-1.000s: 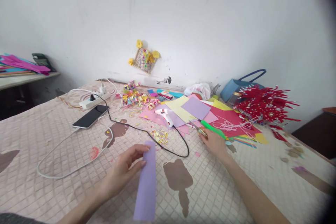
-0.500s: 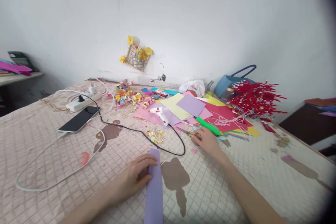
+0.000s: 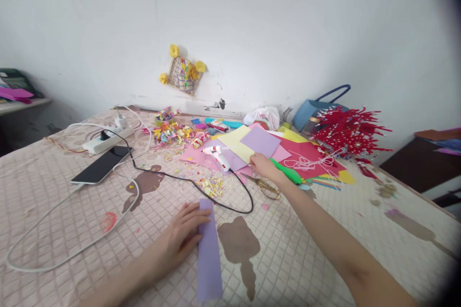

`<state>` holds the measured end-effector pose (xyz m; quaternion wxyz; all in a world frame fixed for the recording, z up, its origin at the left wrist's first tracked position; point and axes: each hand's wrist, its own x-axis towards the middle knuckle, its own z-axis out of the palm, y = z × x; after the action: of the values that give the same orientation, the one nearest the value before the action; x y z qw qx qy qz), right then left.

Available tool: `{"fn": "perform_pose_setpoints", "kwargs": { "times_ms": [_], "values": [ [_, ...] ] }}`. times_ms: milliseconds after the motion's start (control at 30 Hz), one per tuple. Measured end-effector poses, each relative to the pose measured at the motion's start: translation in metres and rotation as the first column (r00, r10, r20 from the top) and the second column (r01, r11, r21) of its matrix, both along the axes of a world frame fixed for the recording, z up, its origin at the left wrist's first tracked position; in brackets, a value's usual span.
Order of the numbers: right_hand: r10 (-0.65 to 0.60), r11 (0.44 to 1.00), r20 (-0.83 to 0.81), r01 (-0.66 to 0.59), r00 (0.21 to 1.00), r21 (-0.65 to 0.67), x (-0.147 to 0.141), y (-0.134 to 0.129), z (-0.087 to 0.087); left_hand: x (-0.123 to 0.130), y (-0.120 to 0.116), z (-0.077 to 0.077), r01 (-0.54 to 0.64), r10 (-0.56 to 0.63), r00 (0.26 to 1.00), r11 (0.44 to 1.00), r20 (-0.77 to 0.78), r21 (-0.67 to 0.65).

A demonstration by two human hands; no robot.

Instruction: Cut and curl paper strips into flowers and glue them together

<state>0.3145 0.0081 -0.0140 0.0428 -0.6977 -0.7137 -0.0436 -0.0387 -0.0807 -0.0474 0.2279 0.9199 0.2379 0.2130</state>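
A long purple paper strip lies on the table in front of me. My left hand holds its left edge near the top, fingers over it and thumb beside it. My right hand reaches over the coloured sheets, its fingers curled at the lower corner of a pale yellow sheet; whether it grips anything is too small to tell. Gold-handled scissors lie just below the right wrist. A white glue gun rests to the left of that hand, and a green tool lies beneath the right forearm.
A phone, a power strip and looping cables occupy the left. Paper scraps lie toward the back. At the right are a red bristly bundle, white string and a blue bag.
My right hand has left the scissors and moved forward and left to the paper sheets. My left hand stays on the purple strip. The view has shifted slightly.
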Motion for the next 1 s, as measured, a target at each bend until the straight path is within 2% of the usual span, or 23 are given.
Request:
{"fn": "perform_pose_setpoints", "kwargs": {
  "times_ms": [100,200,300,400,567,700,833,1000],
  "values": [
    [-0.023,1.0,-0.038,0.022,0.999,-0.018,0.009,-0.006,0.005,-0.004,0.004,0.004,0.033,-0.031,0.996,0.999,-0.08,0.028],
    [-0.06,0.998,-0.115,0.06,0.992,0.0,0.027,-0.026,0.013,-0.006,0.007,0.007,0.056,-0.051,0.992,0.998,-0.114,0.041],
    [-0.061,0.996,-0.245,0.076,0.968,0.048,0.044,-0.051,0.019,-0.003,0.01,0.008,0.009,-0.008,0.999,0.999,-0.031,0.052],
    [-0.038,0.984,-0.416,0.106,0.909,0.141,0.051,-0.066,0.016,0.006,0.014,0.012,-0.059,0.054,0.995,0.996,0.083,0.066],
    [-0.03,0.904,-0.704,0.32,0.709,0.283,0.037,-0.06,-0.005,0.028,0.028,0.03,0.05,-0.06,0.994,0.993,0.095,0.11],
    [0.056,0.876,-0.863,0.39,0.502,0.283,0.024,-0.051,-0.017,0.045,0.044,0.039,0.053,-0.068,0.989,0.992,0.129,0.114],
    [0.114,0.912,-0.937,0.339,0.33,0.231,0.014,-0.054,-0.017,0.051,0.053,0.038,-0.018,0.01,0.985,0.999,0.175,0.043],
    [0.17,0.977,-0.96,0.09,0.224,0.195,-0.024,-0.068,-0.009,0.045,0.05,0.031,-0.108,0.105,0.971,0.994,0.216,0.005]
  ]
}}
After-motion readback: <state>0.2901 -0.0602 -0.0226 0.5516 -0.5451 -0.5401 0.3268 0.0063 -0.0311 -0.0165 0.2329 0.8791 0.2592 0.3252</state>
